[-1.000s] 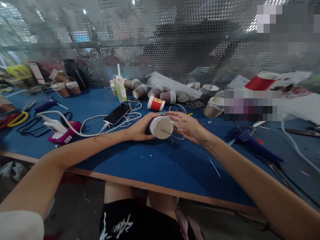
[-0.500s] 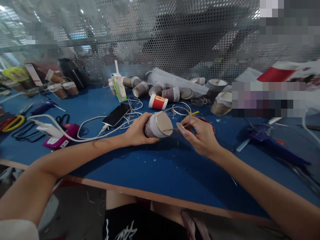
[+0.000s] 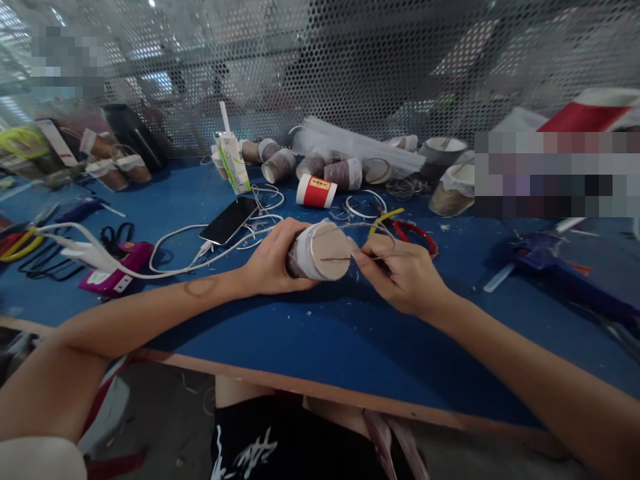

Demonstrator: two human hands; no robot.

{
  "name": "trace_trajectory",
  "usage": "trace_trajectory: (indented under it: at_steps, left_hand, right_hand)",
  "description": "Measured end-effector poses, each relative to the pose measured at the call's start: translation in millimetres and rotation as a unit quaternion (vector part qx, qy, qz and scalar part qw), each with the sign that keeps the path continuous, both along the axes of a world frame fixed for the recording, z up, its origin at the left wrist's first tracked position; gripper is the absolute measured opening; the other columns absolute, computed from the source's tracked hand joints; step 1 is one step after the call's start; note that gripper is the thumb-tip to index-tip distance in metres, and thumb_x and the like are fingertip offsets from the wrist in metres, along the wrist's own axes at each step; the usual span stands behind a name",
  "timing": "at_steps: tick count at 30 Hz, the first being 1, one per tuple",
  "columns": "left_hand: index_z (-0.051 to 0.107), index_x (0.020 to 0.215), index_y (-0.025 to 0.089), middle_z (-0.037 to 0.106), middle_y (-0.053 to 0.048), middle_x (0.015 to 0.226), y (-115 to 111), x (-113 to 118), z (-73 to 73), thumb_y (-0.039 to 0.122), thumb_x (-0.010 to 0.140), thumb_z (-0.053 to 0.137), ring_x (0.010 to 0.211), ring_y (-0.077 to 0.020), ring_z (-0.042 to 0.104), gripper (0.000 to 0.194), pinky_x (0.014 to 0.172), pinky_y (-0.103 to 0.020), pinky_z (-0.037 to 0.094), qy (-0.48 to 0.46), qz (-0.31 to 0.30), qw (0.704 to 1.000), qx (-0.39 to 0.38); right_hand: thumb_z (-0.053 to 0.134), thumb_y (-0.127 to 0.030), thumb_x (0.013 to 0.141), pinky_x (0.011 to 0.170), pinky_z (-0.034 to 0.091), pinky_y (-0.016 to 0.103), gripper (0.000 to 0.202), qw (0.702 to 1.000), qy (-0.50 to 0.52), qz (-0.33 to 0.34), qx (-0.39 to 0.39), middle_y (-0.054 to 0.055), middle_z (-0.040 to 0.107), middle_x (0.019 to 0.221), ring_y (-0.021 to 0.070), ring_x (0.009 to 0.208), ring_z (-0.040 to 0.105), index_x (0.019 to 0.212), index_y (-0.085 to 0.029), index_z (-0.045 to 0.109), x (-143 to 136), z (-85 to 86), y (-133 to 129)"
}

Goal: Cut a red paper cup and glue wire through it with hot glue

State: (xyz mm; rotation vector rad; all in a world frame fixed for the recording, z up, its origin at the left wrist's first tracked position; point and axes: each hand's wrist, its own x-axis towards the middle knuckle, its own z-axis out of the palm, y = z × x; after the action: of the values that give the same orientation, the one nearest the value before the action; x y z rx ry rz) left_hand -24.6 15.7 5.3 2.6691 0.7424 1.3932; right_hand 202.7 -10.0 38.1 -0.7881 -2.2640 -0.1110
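Over the near part of the blue tabletop (image 3: 310, 343), the left hand (image 3: 277, 260) is curled around the side of a wrapped cup (image 3: 320, 252), tilted so that its flat end faces the right hand (image 3: 407, 272). The right hand, its fingers drawn narrowly together, grips a thin cord (image 3: 336, 259) that crosses this flat end and loops back toward the hand. Just beyond the right hand lies a red looped handle (image 3: 425, 238); well to its right, a blue glue gun (image 3: 565, 267). Beyond the left hand is a phone (image 3: 229, 221). Farther, ahead of both hands, a red-and-white cup (image 3: 316, 192) lies on its side before other wrapped cups (image 3: 343, 175), backed by a perforated screen (image 3: 360, 67).
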Motion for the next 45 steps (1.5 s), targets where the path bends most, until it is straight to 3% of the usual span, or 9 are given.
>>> trace_trajectory:
  at_steps: [4,11,17,27,45]
  left_hand:
    - [0.041,0.119,0.020,0.058,-0.007,0.101,1.0,0.0,0.3,0.042,0.067,0.072,0.089,-0.0201,0.058,0.064,0.075,-0.034,0.048,0.002,-0.006,1.000,0.006]
    - [0.039,0.122,0.021,0.056,-0.007,0.106,2.3,-2.2,0.4,0.038,0.067,0.072,0.093,-0.0216,0.057,0.067,0.079,-0.037,0.047,0.024,-0.007,1.000,-0.006]
    - [0.039,0.123,0.021,0.057,-0.009,0.108,2.0,-2.7,0.4,0.042,0.068,0.072,0.095,-0.0221,0.057,0.068,0.078,-0.037,0.049,0.036,-0.003,0.999,-0.004]
    - [0.040,0.121,0.020,0.057,-0.009,0.107,1.4,-2.5,1.8,0.040,0.068,0.072,0.094,-0.0218,0.058,0.064,0.077,-0.036,0.050,0.024,0.001,1.000,0.008]
    - [0.041,0.124,0.021,0.058,-0.009,0.111,2.9,-3.7,0.3,0.044,0.069,0.071,0.098,-0.0233,0.057,0.067,0.083,-0.040,0.048,0.012,0.000,0.999,0.030]
  right_hand:
    - [0.042,-0.019,0.094,0.045,0.034,0.024,0.035,0.999,0.027,0.021,-0.041,-0.003,0.040,0.051,0.0094,0.045,0.041,0.060,-0.022,0.034,-2.6,0.2,-3.6]
    - [0.041,-0.026,0.096,0.050,0.041,0.026,0.040,0.992,0.065,0.014,-0.112,0.000,0.051,0.052,0.0110,0.049,0.051,0.056,-0.022,0.043,-4.2,-1.1,-7.3]
    - [0.037,-0.034,0.097,0.046,0.039,0.028,0.041,0.992,0.069,-0.019,-0.101,0.002,0.054,0.054,0.0129,0.050,0.053,0.058,-0.023,0.044,-3.3,-3.5,-6.8]
    - [0.043,-0.021,0.092,0.046,0.033,0.027,0.033,0.997,0.055,-0.031,-0.049,-0.003,0.041,0.049,0.0110,0.043,0.041,0.060,-0.023,0.036,-3.4,-2.5,-5.6]
    - [0.041,-0.024,0.093,0.042,0.032,0.028,0.036,0.994,0.042,-0.031,-0.094,-0.002,0.042,0.047,0.0110,0.043,0.040,0.057,-0.023,0.035,-2.3,-2.4,-0.8]
